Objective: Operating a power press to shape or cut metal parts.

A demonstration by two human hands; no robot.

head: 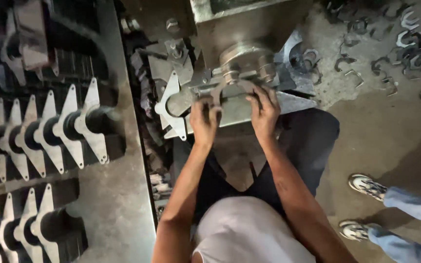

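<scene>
Both my hands rest on a curved, horseshoe-shaped metal piece (231, 87) laid on the bed of a grey press machine (242, 58). My left hand (204, 119) pinches the piece's left end. My right hand (264, 111) presses its fingers on the right end. The piece sits just under the machine's round die head (243, 61). A flat pointed metal plate (167, 104) with a round hole lies to the left of my left hand.
A rack (49, 131) at the left carries rows of pointed metal plates on black rods. Several curved metal offcuts (391, 44) litter the concrete floor at the upper right. Another person's feet in light sneakers (366, 186) and jeans stand at the lower right.
</scene>
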